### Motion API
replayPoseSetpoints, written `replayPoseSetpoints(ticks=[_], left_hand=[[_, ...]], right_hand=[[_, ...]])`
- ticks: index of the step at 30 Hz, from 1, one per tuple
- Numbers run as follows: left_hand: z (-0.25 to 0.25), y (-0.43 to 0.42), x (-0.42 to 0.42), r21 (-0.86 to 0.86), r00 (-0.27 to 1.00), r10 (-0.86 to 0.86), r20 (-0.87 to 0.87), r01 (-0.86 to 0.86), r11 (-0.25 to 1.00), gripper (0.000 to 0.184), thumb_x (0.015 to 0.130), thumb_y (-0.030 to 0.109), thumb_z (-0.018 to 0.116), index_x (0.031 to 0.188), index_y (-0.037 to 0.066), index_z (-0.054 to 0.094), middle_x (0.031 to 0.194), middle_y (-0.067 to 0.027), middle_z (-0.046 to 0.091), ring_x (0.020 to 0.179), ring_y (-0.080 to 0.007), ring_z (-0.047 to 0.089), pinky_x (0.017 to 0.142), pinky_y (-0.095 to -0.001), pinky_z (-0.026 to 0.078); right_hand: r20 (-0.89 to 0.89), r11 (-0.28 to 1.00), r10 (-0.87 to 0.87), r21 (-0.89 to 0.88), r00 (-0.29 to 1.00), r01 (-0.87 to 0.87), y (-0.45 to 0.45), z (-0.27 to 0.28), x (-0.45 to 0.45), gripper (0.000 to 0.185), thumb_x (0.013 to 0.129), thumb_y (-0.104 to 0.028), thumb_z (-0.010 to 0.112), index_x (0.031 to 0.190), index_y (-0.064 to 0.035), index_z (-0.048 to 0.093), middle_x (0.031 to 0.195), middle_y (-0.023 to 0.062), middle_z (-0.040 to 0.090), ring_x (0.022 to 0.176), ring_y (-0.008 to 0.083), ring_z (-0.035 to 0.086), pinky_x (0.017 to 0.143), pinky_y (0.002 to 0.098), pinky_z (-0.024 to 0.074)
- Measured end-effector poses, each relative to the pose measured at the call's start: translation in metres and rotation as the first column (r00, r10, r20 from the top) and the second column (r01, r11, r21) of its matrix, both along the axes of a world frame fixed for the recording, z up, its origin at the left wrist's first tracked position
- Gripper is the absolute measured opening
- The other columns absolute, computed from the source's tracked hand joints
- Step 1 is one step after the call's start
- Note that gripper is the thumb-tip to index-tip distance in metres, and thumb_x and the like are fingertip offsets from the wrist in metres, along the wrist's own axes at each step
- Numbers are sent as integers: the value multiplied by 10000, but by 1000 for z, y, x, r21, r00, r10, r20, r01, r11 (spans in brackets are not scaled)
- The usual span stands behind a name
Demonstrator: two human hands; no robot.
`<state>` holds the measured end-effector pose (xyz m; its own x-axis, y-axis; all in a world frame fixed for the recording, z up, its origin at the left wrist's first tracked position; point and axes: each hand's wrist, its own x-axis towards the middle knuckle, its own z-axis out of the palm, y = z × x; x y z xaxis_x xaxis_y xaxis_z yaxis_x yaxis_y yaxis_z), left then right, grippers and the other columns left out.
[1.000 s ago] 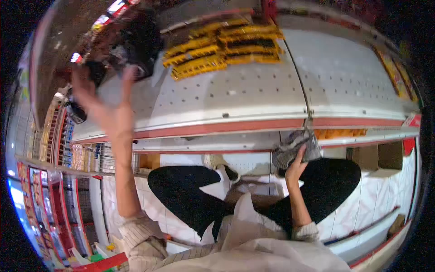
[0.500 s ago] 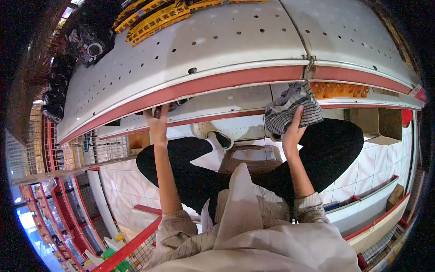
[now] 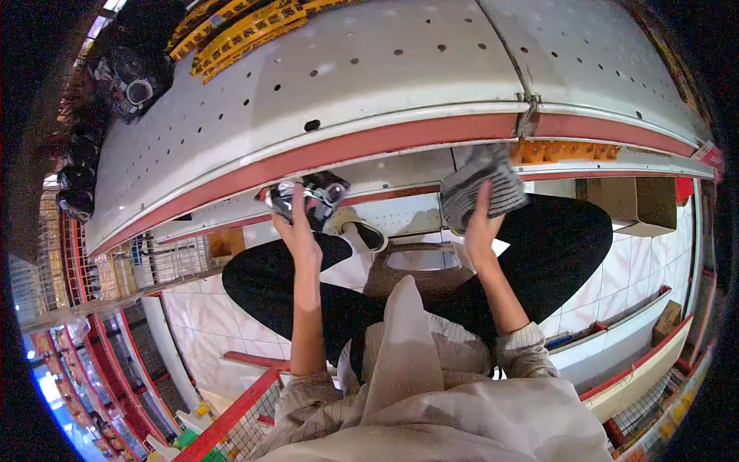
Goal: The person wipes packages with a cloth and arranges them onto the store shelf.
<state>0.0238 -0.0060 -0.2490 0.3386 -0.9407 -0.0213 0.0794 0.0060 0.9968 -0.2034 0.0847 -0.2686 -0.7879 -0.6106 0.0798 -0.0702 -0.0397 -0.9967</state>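
My left hand [image 3: 299,231] is closed on a shiny black packet [image 3: 319,199] with white and red print, just below the front edge of the upper shelf [image 3: 385,132]. In my right hand [image 3: 483,231] is a crumpled grey striped cloth [image 3: 483,189], pinched with the thumb on top. The cloth hangs in front of the lower shelf, slightly smeared by motion. The far fingers of both hands are hidden behind what they hold.
Yellow packets [image 3: 254,35] and black packets [image 3: 135,81] lie on the upper shelf at left. Orange packets [image 3: 566,152] sit on the lower shelf at right. An open cardboard box [image 3: 635,204] stands beside my right knee. A wire basket [image 3: 185,258] is at left.
My left hand has come out from under the upper shelf and moved right, bringing the black packet into view. My right hand has shifted slightly left with the cloth.
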Motion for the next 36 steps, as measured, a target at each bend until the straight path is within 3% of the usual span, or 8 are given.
replayPoseSetpoints(ticks=[3, 6, 8, 11, 19, 23, 31, 36], left_hand=[[6, 18, -33, 40, 988, -154, -17, 155, 987, 398, 774, 176, 560, 1112, 28, 411, 1010, -52, 502, 890, -127, 487, 761, -256, 403], [-3, 48, -55, -51, 901, -250, 354, 285, 957, 329, 817, 156, 491, 1114, 33, 418, 962, -49, 524, 825, -116, 506, 694, -235, 420], [-13, 58, -60, -195, 323, 8, 946, 551, 811, 282, 836, 151, 457, 1091, 33, 449, 936, -50, 541, 801, -110, 513, 671, -219, 419], [25, 61, -82, 127, 890, -434, 143, 418, 899, 214, 831, 142, 456, 981, 0, 511, 891, -65, 558, 810, -118, 514, 711, -220, 400], [19, 57, -78, -212, 874, -288, 392, 391, 896, 222, 759, 75, 486, 945, -44, 504, 866, -71, 544, 835, -119, 497, 752, -221, 380], [42, 58, -80, 83, 896, -390, 211, 381, 921, 155, 850, 130, 441, 820, -10, 500, 668, 18, 444, 581, -37, 404, 497, -199, 348], [52, 50, -96, 186, 875, -5, -484, 108, 977, 275, 846, 272, 460, 983, 35, 486, 853, -5, 529, 729, -72, 499, 622, -228, 427], [44, 44, -103, 230, 841, 16, -541, 129, 965, 320, 848, 303, 440, 1042, 50, 460, 944, -19, 529, 785, -115, 526, 661, -251, 448]], right_hand=[[-392, 872, 398, -121, 830, -475, 2, 40, 20, 503, 740, -44, 503, 1208, 8, 330, 1198, 159, 389, 1093, 263, 391, 920, 362, 283], [-636, 647, 707, 406, 309, -646, 4, 40, 44, 597, 616, -139, 544, 1196, -117, 407, 1207, 91, 400, 999, 304, 435, 887, 378, 328], [-669, 752, 619, 352, 412, -557, -3, 55, 41, 607, 602, -162, 562, 1188, -115, 414, 1191, 93, 412, 956, 308, 447, 892, 380, 325], [-590, 847, 518, 252, 619, -468, -11, 46, 28, 579, 595, -146, 570, 1154, -78, 439, 1180, 102, 421, 1021, 312, 421, 927, 419, 273], [-569, 813, 537, 155, 622, -561, 2, 47, 38, 545, 608, -49, 546, 1140, -10, 437, 1237, 133, 372, 1088, 284, 390, 887, 358, 297], [-361, 878, 467, 80, 807, -472, -12, 29, 24, 565, 620, -37, 570, 1161, -3, 408, 1190, 162, 412, 1044, 305, 433, 847, 328, 347], [-230, 939, 303, -94, 925, -331, -5, 28, 37, 578, 638, -46, 602, 1177, -11, 394, 1171, 154, 433, 1064, 268, 433, 933, 324, 284], [15, 908, 410, 85, 912, -409, 17, -5, 61, 391, 719, -99, 585, 1077, 7, 468, 1109, 125, 476, 1016, 237, 451, 902, 318, 305]])
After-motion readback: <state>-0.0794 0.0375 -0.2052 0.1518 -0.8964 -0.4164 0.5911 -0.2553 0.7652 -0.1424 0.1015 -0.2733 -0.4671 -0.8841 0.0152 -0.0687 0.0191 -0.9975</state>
